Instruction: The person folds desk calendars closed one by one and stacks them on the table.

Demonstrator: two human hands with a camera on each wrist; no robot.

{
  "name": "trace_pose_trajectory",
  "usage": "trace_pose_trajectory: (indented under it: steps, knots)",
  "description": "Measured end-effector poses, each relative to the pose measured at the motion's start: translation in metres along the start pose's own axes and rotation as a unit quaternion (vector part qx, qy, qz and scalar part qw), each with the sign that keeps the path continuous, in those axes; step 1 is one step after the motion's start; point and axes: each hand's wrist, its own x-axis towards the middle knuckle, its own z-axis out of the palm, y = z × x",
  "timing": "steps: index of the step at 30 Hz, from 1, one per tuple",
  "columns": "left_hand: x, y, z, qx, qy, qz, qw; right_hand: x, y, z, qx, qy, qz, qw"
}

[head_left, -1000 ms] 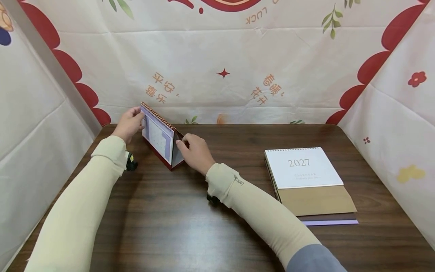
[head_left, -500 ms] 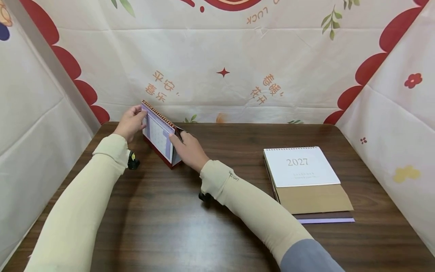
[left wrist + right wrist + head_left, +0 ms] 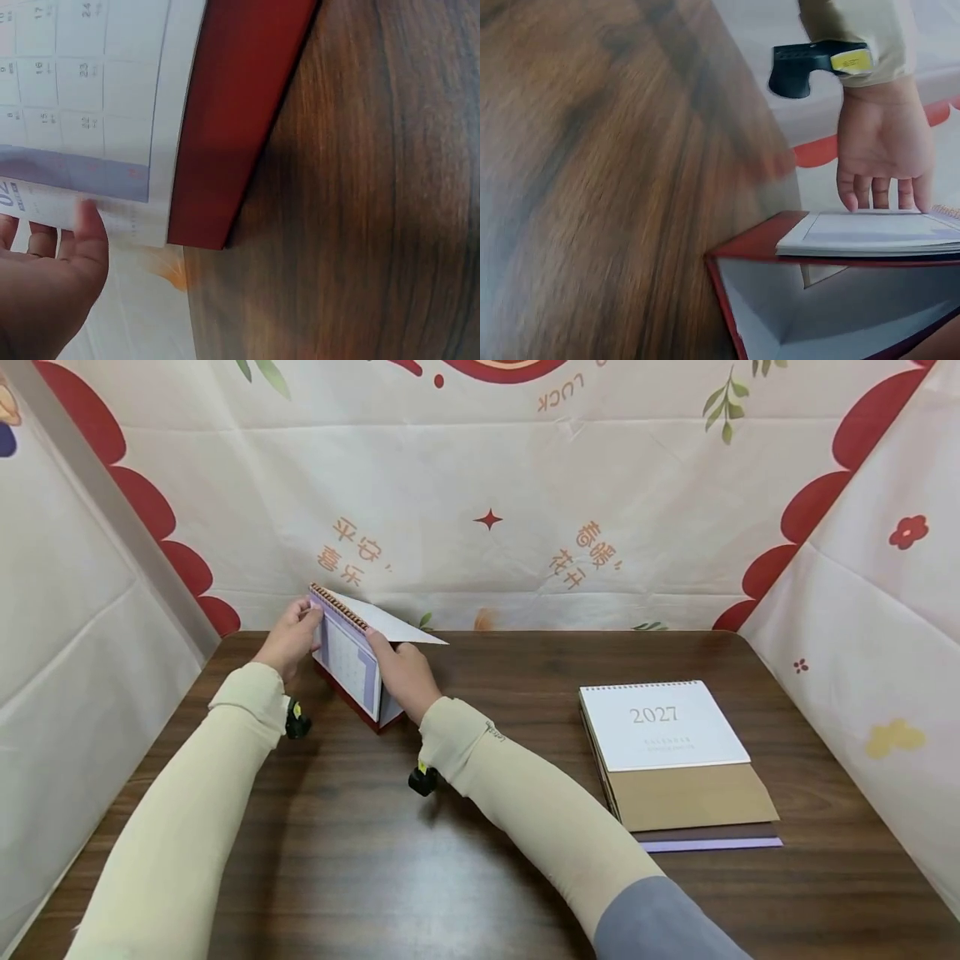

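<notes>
A spiral-bound desk calendar [image 3: 345, 658] with a purple-bordered page and a red base stands upright at the table's back left. My left hand [image 3: 285, 639] holds its left end, thumb on the front page and fingers behind the edge, as the left wrist view shows [image 3: 56, 277]. At the calendar's upper right corner, my right hand [image 3: 408, 675] grips with its thumb at the spiral; its other fingers are behind and partly hidden. A white sheet [image 3: 390, 622] sticks out behind the spiral above that hand. The right wrist view shows the hollow end of the red stand [image 3: 757, 244].
On the right of the brown wooden table [image 3: 480, 860] lies a stack of calendars, topped by a white one [image 3: 663, 727] marked 2027 on a tan base. A printed cloth [image 3: 480, 468] hangs along the back and sides.
My right hand has moved up and left from the calendar's right end to the spiral. The white sheet behind has swung up into view. My left hand stays at the left end.
</notes>
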Motion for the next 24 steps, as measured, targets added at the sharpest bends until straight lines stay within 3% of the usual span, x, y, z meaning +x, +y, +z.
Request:
trace_pose_trajectory:
  steps: [3, 9, 17, 24]
  knots:
    - [0.001, -0.002, 0.003, 0.004, 0.000, 0.003, 1.0000, 0.003, 0.000, 0.001, 0.023, 0.009, 0.004, 0.9997]
    - [0.004, -0.010, 0.008, 0.012, 0.034, 0.011, 0.9993, 0.005, -0.006, 0.003, 0.117, -0.025, 0.016, 0.9927]
    - [0.004, -0.016, 0.012, 0.028, 0.065, 0.018, 0.9973, 0.003, -0.011, -0.001, 0.106, -0.026, 0.026, 0.9937]
    - [0.003, -0.018, 0.012, 0.034, 0.059, 0.013, 0.9976, 0.003, -0.014, 0.000, 0.121, -0.036, 0.009, 0.9920]
